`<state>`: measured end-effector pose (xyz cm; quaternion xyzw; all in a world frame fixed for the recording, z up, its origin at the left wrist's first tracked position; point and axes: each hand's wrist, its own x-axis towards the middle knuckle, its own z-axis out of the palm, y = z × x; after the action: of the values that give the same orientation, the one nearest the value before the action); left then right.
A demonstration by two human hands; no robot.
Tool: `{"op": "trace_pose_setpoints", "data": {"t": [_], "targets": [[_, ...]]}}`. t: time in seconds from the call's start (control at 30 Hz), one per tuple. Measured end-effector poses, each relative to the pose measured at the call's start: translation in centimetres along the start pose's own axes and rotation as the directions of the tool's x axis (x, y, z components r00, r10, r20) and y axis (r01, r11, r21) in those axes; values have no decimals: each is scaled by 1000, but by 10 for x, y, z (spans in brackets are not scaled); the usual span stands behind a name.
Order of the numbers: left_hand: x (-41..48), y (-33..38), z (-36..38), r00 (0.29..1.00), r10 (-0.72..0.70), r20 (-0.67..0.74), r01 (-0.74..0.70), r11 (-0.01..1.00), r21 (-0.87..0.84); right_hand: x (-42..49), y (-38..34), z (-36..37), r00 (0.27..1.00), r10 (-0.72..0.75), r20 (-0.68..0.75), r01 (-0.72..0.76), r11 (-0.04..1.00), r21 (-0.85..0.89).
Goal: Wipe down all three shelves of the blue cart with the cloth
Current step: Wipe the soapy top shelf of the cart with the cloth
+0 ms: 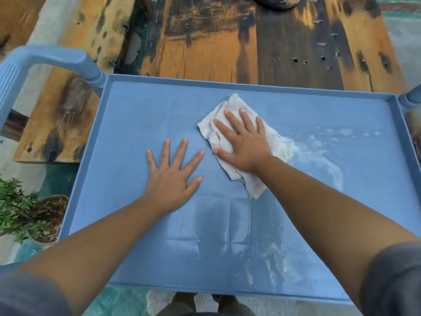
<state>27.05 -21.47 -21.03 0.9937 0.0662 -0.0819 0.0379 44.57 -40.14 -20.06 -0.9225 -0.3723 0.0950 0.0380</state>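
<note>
The blue cart's top shelf (141, 115) fills the middle of the view, a flat tray with a raised rim. A white folded cloth (276, 142) lies on it right of centre. My right hand (243, 144) presses flat on the cloth, fingers spread. My left hand (173, 172) rests flat on the bare shelf just left of the cloth, fingers apart, holding nothing. Soapy wet streaks (319, 156) cover the shelf to the right of the cloth and toward the near edge. The lower shelves are hidden under the top one.
The cart's blue handle (45, 59) arches at the upper left. Worn wooden planks (205, 42) lie beyond the cart. A potted plant (27, 215) stands on the floor at the left. My feet (198, 304) show below the near rim.
</note>
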Motion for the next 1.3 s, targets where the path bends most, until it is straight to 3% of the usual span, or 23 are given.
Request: {"op": "trace_pose_setpoints", "data": {"t": [0.23, 0.43, 0.73, 1.0, 1.3], "targets": [[2, -3, -1, 997, 70, -19, -69, 996, 47, 46, 23, -11, 992, 122, -5, -122, 992, 30], [3, 3, -2, 999, 39, -17, -38, 999, 22, 37, 4, -3, 956, 291, -31, -287, 955, 79], [5, -1, 4, 996, 62, -57, -61, 998, 26, -45, -55, 17, 884, 468, -6, -466, 882, 72], [5, -1, 1, 997, 71, -35, -72, 997, -7, -114, -114, 37, 858, 514, -1, -512, 855, 89], [3, -2, 0, 927, 376, -2, -375, 926, 28, -162, -136, 45, 882, 472, -7, -470, 879, 86]]}}
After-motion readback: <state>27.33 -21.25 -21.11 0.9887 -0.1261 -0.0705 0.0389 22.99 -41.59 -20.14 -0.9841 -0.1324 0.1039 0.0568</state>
